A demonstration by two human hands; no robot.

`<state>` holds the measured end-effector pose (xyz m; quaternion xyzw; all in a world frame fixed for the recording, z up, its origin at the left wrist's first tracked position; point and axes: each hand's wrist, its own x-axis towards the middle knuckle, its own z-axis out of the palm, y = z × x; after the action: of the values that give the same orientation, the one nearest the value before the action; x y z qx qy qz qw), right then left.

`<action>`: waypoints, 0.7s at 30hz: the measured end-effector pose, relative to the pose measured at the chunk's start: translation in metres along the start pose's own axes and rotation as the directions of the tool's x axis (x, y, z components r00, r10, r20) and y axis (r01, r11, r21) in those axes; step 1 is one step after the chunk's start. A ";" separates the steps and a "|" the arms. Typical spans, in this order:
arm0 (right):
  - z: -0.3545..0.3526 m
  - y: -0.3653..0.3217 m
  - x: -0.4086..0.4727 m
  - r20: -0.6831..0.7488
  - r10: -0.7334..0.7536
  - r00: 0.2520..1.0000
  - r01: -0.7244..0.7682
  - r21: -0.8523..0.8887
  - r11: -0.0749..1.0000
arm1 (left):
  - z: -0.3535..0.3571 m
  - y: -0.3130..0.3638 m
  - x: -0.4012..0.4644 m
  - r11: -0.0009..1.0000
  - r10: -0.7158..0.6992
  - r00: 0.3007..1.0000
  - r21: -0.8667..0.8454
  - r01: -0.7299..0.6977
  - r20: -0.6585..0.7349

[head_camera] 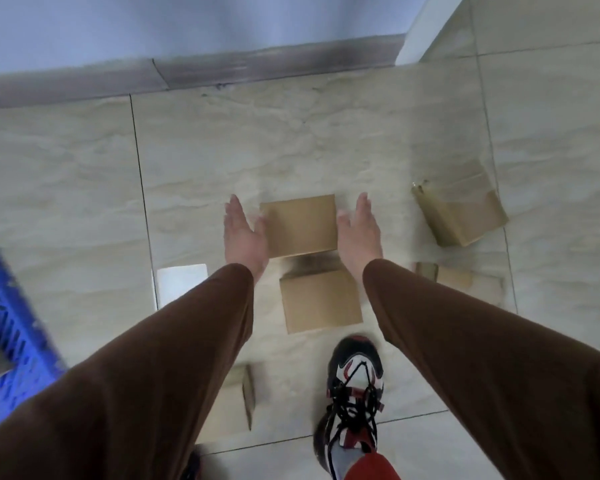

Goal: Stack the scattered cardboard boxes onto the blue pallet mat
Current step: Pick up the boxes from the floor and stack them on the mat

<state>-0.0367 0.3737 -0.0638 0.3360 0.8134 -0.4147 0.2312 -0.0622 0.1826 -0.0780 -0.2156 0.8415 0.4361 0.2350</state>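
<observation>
You stand on a pale tiled floor (326, 143) that runs up to a grey skirting board (257, 64) at the wall ahead, with bare tile between the wall and the boxes. The blue pallet mat (7, 341) shows only as a blurred corner at your far left edge, well apart from the boxes. Your shoe (355, 386) is planted just behind the near box (321, 299). The middle box (300, 225) lies between your hands: your left hand (243, 230) and right hand (359, 226) are both spread, fingers straight, flanking its side edges, holding nothing. The tilted box (465, 213) sits off to the right. Another box (236, 403) is partly hidden under your left sleeve.
</observation>
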 end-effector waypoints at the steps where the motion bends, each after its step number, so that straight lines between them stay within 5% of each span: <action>1: 0.007 0.000 0.007 0.020 0.017 1.000 -0.018 0.034 0.999 | 0.011 -0.002 0.005 0.999 -0.015 1.000 -0.043 0.016 0.017; 10: 0.033 -0.022 -0.008 0.071 0.160 0.985 -0.174 0.282 0.943 | 0.023 0.013 -0.006 0.906 -0.202 0.961 -0.337 0.256 0.187; 21: 0.053 -0.151 -0.173 -0.047 -0.123 0.991 0.131 0.315 0.940 | -0.199 0.016 -0.120 0.893 -0.009 0.991 -0.445 0.068 0.133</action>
<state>-0.0279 0.2032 0.0991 0.3212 0.7590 -0.5497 0.1361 -0.0167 0.0437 0.1036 -0.2523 0.6973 0.6262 0.2406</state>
